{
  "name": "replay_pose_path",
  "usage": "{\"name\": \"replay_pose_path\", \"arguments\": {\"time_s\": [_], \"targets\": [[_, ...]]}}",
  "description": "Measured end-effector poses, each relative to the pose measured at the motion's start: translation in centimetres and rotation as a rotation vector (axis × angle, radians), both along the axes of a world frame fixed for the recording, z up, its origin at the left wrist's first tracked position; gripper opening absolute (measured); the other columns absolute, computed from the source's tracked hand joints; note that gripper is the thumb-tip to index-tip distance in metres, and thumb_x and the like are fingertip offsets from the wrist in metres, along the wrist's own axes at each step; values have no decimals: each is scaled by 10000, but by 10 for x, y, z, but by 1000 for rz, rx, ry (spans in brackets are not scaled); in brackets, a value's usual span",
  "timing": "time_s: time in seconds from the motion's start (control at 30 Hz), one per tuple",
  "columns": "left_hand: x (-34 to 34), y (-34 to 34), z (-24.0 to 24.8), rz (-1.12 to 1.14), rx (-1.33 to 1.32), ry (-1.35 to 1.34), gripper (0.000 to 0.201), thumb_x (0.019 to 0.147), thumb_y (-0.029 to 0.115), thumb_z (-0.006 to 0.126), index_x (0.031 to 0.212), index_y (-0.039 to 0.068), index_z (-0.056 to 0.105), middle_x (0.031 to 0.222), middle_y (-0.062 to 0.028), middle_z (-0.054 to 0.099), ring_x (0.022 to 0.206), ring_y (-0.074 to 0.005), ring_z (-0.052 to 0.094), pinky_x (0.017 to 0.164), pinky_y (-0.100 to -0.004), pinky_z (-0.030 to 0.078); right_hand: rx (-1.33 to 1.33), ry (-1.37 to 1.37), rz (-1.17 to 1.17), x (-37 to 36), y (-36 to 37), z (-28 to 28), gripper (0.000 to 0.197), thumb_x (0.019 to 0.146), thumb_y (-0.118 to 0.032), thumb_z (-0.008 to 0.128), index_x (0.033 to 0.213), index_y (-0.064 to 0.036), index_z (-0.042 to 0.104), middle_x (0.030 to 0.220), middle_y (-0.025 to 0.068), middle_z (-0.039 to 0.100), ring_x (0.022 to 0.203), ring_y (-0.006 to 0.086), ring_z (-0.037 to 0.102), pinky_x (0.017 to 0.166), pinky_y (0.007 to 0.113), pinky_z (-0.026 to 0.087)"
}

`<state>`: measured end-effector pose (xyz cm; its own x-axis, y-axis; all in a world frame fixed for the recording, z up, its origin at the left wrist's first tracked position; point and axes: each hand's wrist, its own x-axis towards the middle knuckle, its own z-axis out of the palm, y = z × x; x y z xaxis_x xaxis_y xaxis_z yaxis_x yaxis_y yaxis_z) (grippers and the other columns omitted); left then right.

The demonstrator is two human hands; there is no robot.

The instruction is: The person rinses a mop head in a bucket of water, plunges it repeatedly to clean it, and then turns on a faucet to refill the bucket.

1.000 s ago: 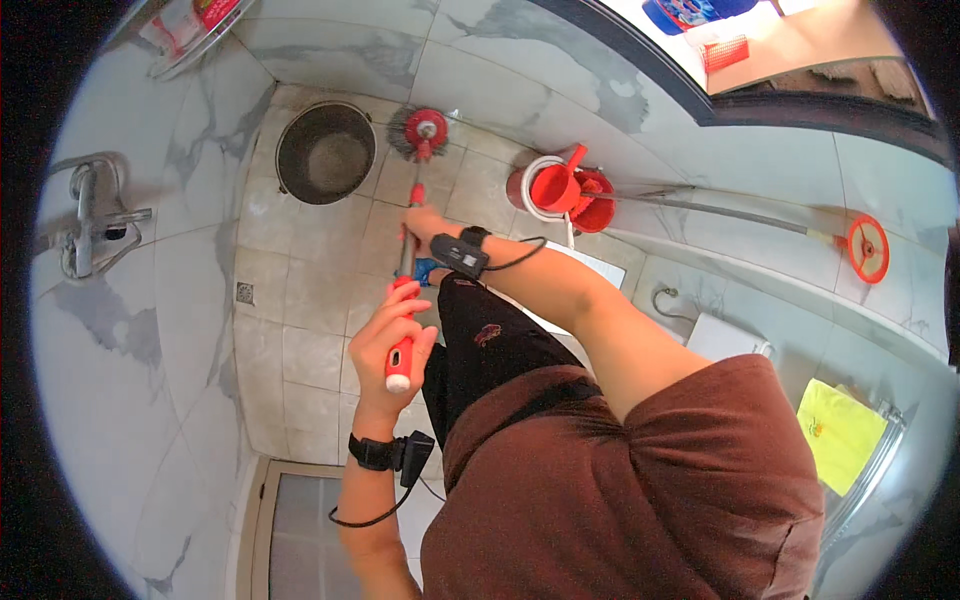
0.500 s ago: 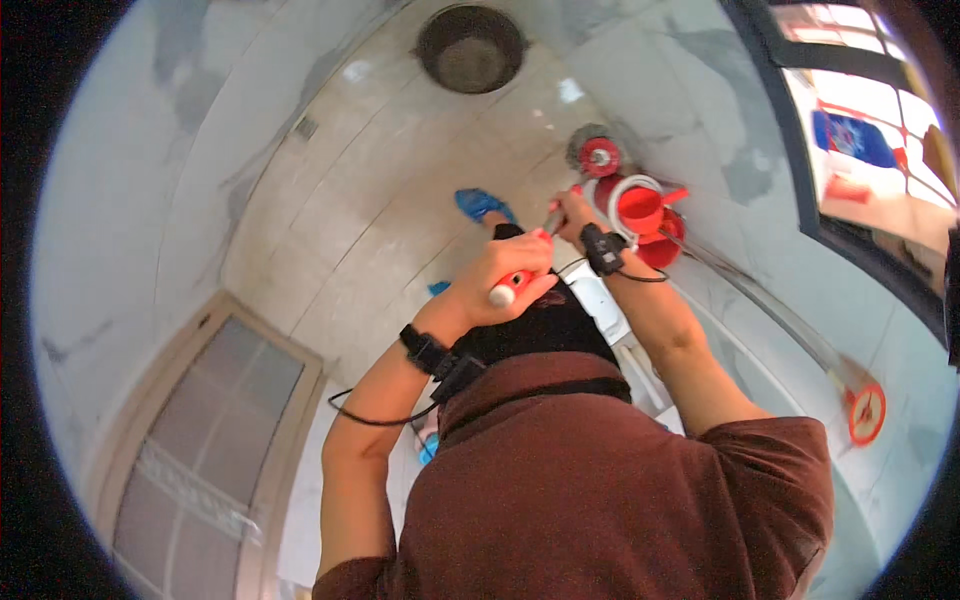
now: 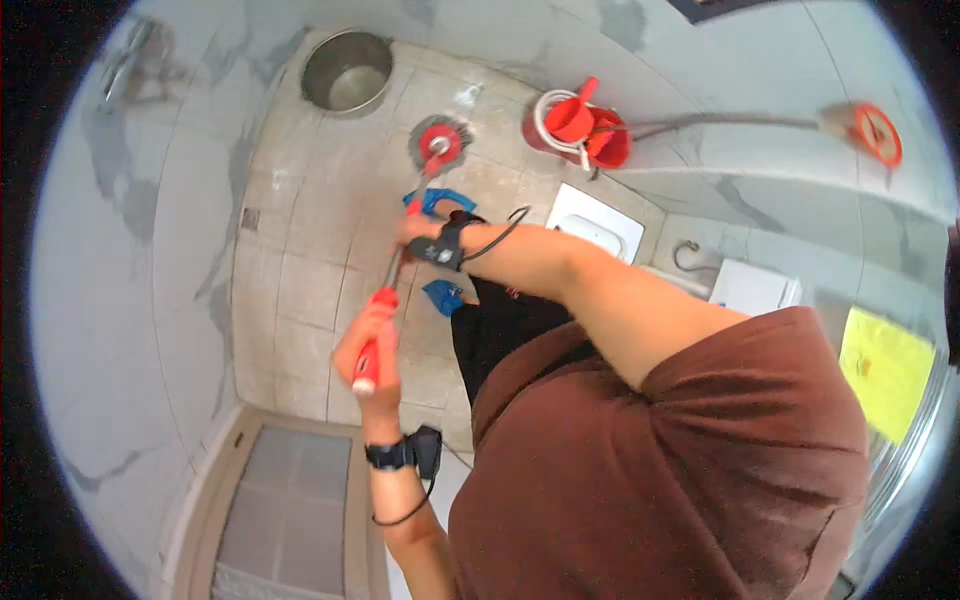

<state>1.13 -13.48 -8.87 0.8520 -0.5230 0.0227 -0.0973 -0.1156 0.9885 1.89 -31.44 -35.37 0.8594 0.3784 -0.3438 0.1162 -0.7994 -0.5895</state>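
Head of the long-handled brush (image 3: pixel 440 145), red with grey bristles, now sits out on the floor tiles (image 3: pixel 310 240), between the metal pot (image 3: pixel 322 66) and a blue-covered foot (image 3: pixel 446 199); half a second ago it was close by the red buckets (image 3: pixel 618 150) at the wall. Left hand (image 3: pixel 365 345) closed round the red grip at the handle's end; right hand (image 3: pixel 411 232) blurred, but wrapped about the shaft further down. My reading: a wide sweep across, so the open stretch of tile is being scrubbed; bristle pressure, cannot tell.
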Motion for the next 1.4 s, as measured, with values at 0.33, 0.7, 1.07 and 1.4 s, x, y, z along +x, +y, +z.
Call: {"name": "replay_pose_path", "arguments": {"time_s": [0.33, 0.7, 1.07, 1.4], "targets": [[-11, 16, 32, -116, 81, 50, 166, 775, 20, 489, 615, -22, 474, 699, -113, 537, 767, -219, 540, 866, -413, 381, 110, 205, -580, -25, 62, -34, 195, 667, -240, 577, 647, -49, 609, 662, 130, 596, 599, 301, 588, 471, 401, 441], [-45, -143, 45, -440, 65, 167, 153, 767, 23, 536, 627, -13, 483, 711, -80, 547, 819, -221, 554, 778, -353, 414, 82, 213, -771, -132, -96, 26, 98, 563, -189, 624, 605, -101, 638, 621, 120, 605, 589, 273, 605, 490, 365, 465], [-144, -342, 49, -918, 145, -19, 108, 737, 20, 586, 662, -16, 517, 721, -102, 595, 746, -158, 580, 665, -262, 428, 1637, 229, -2175, -259, -245, 33, 226, 751, -186, 476, 608, -26, 545, 538, 109, 551, 457, 204, 525, 466, 301, 451], [-213, -398, 72, -1511, 197, -208, 148, 648, 48, 675, 740, 19, 562, 706, -74, 593, 678, -146, 560, 635, -276, 439, 1058, -507, -1257, -371, -230, 239, 277, 716, -32, 586, 975, -16, 489, 847, 51, 555, 771, 96, 517, 635, 271, 445]]}}
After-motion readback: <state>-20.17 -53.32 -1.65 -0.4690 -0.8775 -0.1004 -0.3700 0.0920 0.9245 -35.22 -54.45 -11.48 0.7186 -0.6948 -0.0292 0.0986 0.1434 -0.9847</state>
